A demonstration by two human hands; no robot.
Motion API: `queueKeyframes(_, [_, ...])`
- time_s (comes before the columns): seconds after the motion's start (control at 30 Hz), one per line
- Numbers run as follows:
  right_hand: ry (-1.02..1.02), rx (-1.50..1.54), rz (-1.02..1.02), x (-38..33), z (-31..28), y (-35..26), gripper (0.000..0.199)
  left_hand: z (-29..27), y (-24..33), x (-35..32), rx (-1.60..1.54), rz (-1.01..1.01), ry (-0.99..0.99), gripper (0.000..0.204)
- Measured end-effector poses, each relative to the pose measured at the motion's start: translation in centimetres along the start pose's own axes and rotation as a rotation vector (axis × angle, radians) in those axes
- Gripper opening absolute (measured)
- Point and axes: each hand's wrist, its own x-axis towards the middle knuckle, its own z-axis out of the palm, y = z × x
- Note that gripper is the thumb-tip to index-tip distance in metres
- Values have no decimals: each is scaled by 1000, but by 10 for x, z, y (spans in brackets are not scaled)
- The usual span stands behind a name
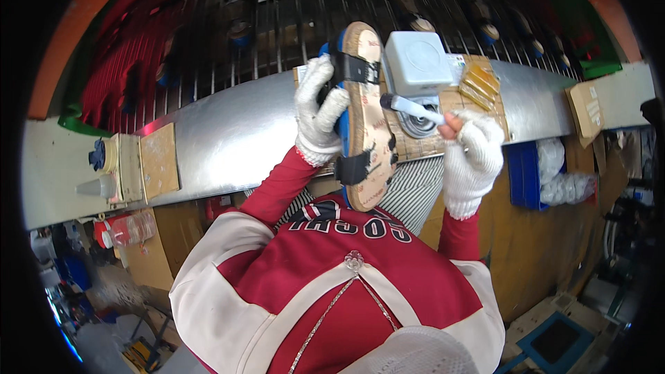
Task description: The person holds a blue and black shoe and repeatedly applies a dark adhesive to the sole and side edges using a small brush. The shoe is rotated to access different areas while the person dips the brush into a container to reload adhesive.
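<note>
In front of my chest my left hand (319, 111), in a white knit glove, grips a sandal (366, 121) by its side. The sandal is on a blue last, with its pale underside toward me and dark straps folded over the edges. A brush (415, 108) with a white handle and dark tip is pinched in my right hand (474, 159), whose glove leaves some fingertips bare. The brush tip points left toward the sandal; I cannot tell whether they touch. Below the brush is a round pot (418, 126), partly hidden, beside a white square-sided container (418, 62).
Yellow translucent pieces (479, 86) lie right of the container. Behind the metal worktop (215, 135) runs a rack of rods (284, 21) carrying several shoes. A cardboard sheet (159, 161) lies at left. At right are a blue bin (524, 174) and clear plastic bags (566, 188).
</note>
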Motion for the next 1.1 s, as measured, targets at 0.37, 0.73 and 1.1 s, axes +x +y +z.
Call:
queueKeyframes(0.37, [-144,196,230,-1,49,-25,17,-40,10,-6,-66,-121,-66,46])
queueKeyframes(0.73, [-122,57,-90,38,59,-23,16,-57,-3,0,107,168,-70,47])
queueKeyframes(1.1, [-263,104,-203,54,47,-20,18,-72,-4,15,201,204,-102,49])
